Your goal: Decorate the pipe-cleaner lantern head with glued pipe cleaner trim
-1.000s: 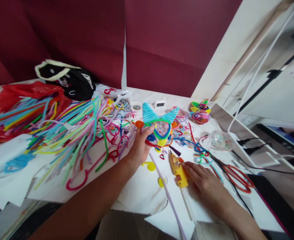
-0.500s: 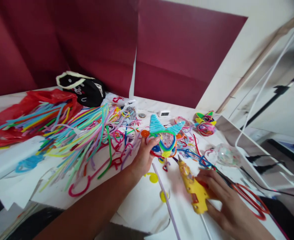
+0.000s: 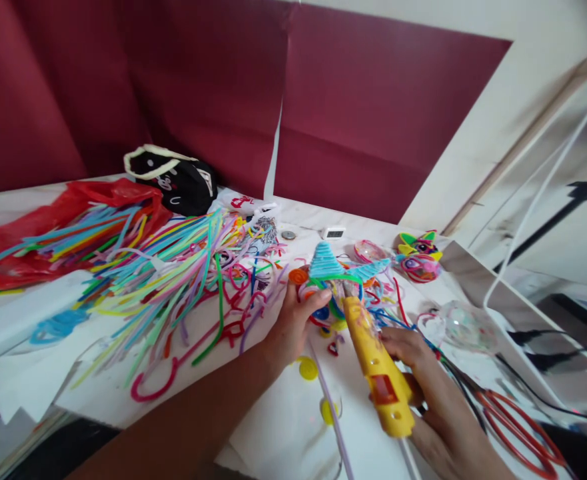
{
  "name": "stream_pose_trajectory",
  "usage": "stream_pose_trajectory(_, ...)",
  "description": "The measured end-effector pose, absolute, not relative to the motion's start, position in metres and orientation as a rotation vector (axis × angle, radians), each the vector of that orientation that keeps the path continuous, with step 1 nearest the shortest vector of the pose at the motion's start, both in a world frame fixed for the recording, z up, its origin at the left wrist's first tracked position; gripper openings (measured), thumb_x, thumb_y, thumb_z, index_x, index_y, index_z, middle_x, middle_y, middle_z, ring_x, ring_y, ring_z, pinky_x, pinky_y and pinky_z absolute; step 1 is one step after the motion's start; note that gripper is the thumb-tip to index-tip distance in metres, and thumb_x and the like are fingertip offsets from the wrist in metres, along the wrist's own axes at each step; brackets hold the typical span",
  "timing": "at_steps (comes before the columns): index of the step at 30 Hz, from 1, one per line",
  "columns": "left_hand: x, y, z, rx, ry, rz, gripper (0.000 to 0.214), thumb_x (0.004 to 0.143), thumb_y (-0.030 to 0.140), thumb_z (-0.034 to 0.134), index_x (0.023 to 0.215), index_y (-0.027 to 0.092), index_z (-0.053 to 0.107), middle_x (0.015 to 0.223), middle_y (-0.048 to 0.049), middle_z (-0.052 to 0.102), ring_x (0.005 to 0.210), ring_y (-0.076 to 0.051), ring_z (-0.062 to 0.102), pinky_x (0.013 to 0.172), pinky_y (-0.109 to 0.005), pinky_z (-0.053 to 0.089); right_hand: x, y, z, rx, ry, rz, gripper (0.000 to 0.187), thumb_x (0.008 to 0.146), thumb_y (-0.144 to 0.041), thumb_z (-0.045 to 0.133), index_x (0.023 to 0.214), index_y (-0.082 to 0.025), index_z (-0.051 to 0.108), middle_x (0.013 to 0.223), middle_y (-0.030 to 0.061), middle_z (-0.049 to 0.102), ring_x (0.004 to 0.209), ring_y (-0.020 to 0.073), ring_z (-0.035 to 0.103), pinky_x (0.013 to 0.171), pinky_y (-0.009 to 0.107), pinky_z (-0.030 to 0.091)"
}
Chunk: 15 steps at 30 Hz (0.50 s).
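My left hand (image 3: pixel 293 325) grips a pipe-cleaner animal head (image 3: pixel 334 280) with two blue cone ears, holding it upright just above the white table (image 3: pixel 273 427). My right hand (image 3: pixel 416 380) is wrapped round a yellow glue gun (image 3: pixel 376 363). The gun's nozzle points up and away, its tip touching the middle of the animal head. A thin glue stick pokes out of the gun's rear end near the bottom edge.
A big heap of coloured pipe cleaners (image 3: pixel 163 267) covers the table's left half, with a red plastic bag (image 3: pixel 48 220) and a black pouch (image 3: pixel 173 180) behind. A second pipe-cleaner figure (image 3: pixel 420 257), a clear ball (image 3: pixel 463 323), red-handled scissors (image 3: pixel 518 427) and black cables lie to the right.
My right hand picked the glue gun up off the table and swung its nozzle up to the animal head. The left hand kept holding the head in place.
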<state>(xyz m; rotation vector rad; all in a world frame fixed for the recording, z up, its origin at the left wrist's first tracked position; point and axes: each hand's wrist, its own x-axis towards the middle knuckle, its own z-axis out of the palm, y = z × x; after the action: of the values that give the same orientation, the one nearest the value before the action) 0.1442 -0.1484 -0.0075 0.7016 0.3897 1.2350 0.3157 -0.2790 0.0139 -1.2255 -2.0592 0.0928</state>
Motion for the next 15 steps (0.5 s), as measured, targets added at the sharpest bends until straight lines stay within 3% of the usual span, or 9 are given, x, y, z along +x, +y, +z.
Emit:
stream_pose_trajectory(4, 0.145, -0.15, -0.009, 0.715, 0.364, 1.246, 0.052, 0.069, 0.024, 0.084, 0.116, 0.026, 0.061, 0.104, 0.0005, 0.074, 0.1, -0.018, 0.068, 0.091, -0.032, 0.052, 0.314, -0.278, 0.006, -1.177, -1.986, 0.178, 0.036, 0.096, -0.032, 0.059, 0.131, -0.029, 0.052, 0.125, 0.0091, 0.061, 0.116, 0.0223, 0.064, 0.087, 0.024, 0.058)
stream_pose_trajectory(7, 0.145, -0.153, -0.007, 0.669, 0.38, 1.237, 0.058, 0.065, 0.026, 0.086, 0.117, 0.026, 0.06, 0.101, 0.0014, 0.074, 0.097, -0.018, 0.068, 0.089, -0.032, 0.052, 0.315, -0.279, 0.003, -1.216, -1.937, 0.268, 0.034, 0.095, -0.029, 0.062, 0.128, -0.031, 0.054, 0.123, 0.0077, 0.063, 0.111, 0.0218, 0.067, 0.08, 0.023, 0.059)
stream_pose_trajectory(9, 0.145, -0.155, -0.005, 0.637, 0.39, 1.211, 0.061, 0.064, 0.029, 0.087, 0.118, 0.026, 0.059, 0.101, 0.0008, 0.074, 0.096, -0.02, 0.069, 0.09, -0.034, 0.052, 0.318, -0.278, 0.002, -1.234, -1.939, 0.305, 0.037, 0.093, -0.03, 0.065, 0.128, -0.031, 0.054, 0.122, 0.0079, 0.064, 0.109, 0.0223, 0.068, 0.074, 0.022, 0.059)
stream_pose_trajectory(15, 0.146, -0.158, 0.0, 0.574, 0.382, 1.141, 0.059, 0.065, 0.034, 0.086, 0.117, 0.026, 0.058, 0.099, -0.0008, 0.074, 0.106, -0.027, 0.069, 0.093, -0.04, 0.054, 0.335, -0.269, -0.001, -1.094, -2.034, 0.279, 0.049, 0.087, -0.038, 0.071, 0.132, -0.03, 0.054, 0.111, 0.0073, 0.07, 0.101, 0.026, 0.071, 0.078, 0.031, 0.059)
